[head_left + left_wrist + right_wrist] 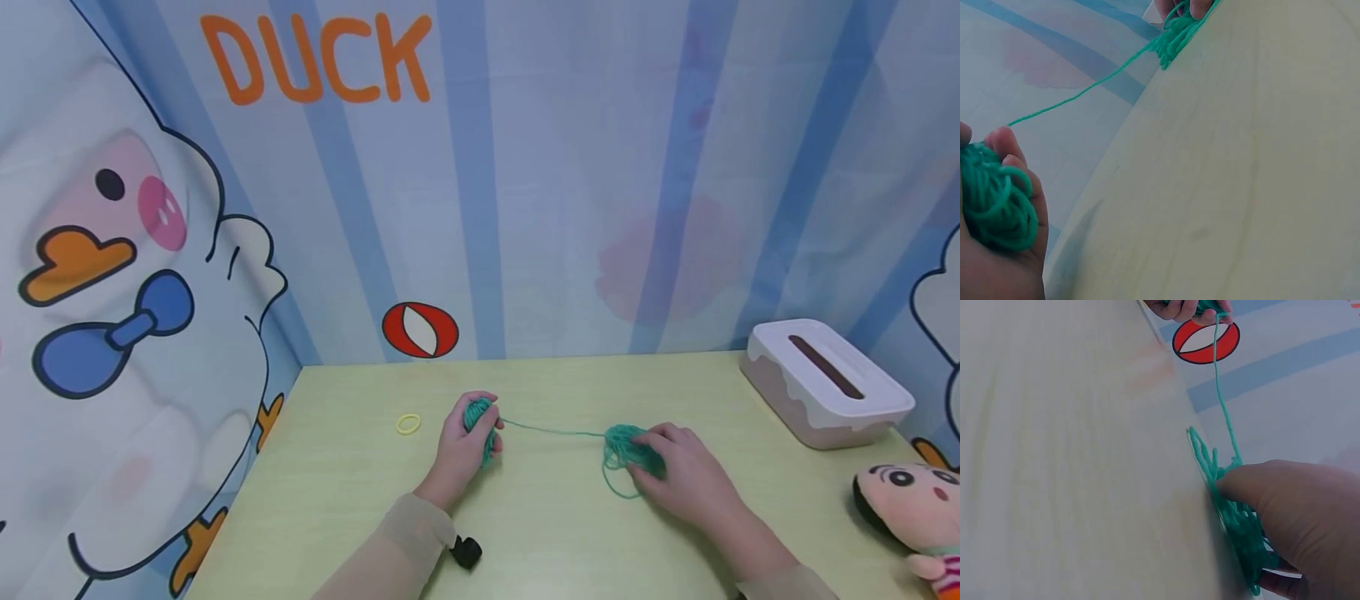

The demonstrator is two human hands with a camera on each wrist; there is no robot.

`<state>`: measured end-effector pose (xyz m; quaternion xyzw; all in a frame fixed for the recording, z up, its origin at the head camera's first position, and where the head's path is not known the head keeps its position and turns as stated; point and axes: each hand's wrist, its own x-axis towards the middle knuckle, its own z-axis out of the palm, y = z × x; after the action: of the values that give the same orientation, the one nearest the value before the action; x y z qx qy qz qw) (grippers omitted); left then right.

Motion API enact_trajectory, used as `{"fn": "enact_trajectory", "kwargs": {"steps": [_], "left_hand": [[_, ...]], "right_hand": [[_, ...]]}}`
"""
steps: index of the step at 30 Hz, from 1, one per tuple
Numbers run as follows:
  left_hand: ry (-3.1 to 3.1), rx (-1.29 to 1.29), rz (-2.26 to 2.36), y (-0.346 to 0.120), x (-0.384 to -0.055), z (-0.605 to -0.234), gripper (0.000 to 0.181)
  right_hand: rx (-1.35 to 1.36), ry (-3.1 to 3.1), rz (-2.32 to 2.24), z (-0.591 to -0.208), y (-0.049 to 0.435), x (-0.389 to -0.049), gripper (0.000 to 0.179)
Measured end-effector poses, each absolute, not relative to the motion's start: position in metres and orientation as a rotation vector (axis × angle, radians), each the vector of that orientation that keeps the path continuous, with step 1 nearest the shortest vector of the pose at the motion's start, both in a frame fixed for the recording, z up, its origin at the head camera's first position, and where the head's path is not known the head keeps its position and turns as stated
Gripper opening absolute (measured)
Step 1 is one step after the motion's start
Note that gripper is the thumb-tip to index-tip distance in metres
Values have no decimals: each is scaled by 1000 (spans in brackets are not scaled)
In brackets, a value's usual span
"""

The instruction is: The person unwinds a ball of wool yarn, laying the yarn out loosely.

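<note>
My left hand [463, 454] grips a wound bundle of green yarn [477, 412] above the table, its fingers curled round the strands. In the left wrist view, loops of that bundle [1000, 200] bulge out between palm and fingers. My right hand [684, 471] holds a looser heap of green yarn [628, 448] low over the table, thumb on the near side and fingers on the far side. One strand [555, 431] runs between the two bundles, nearly straight. A loose loop of the heap trails toward me, and in the right wrist view the heap [1244, 534] lies partly under the hand.
A yellow ring [408, 424] lies on the table [337, 500] left of my left hand. A white-lidded tissue box [828, 383] stands at the back right, with a doll [911, 508] in front of it. A printed duck curtain [555, 183] borders the table's back edge.
</note>
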<state>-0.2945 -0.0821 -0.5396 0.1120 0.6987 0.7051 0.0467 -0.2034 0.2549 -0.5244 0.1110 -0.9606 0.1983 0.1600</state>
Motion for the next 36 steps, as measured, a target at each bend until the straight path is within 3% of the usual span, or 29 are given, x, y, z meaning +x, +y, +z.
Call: {"fn": "enact_trajectory", "kwargs": {"steps": [15, 20, 27, 36], "left_hand": [[2155, 359, 2144, -82, -293, -538, 41], [2146, 396, 2142, -81, -292, -536, 42], [2059, 482, 2130, -81, -291, -535, 43], [2047, 538, 2122, -81, -290, -536, 48]], "right_hand": [[256, -2594, 605, -531, 245, -242, 26], [437, -2426, 665, -520, 205, -241, 22], [552, -2631, 854, -504, 128, -236, 43], [483, -2544, 769, -504, 112, -244, 10]]}}
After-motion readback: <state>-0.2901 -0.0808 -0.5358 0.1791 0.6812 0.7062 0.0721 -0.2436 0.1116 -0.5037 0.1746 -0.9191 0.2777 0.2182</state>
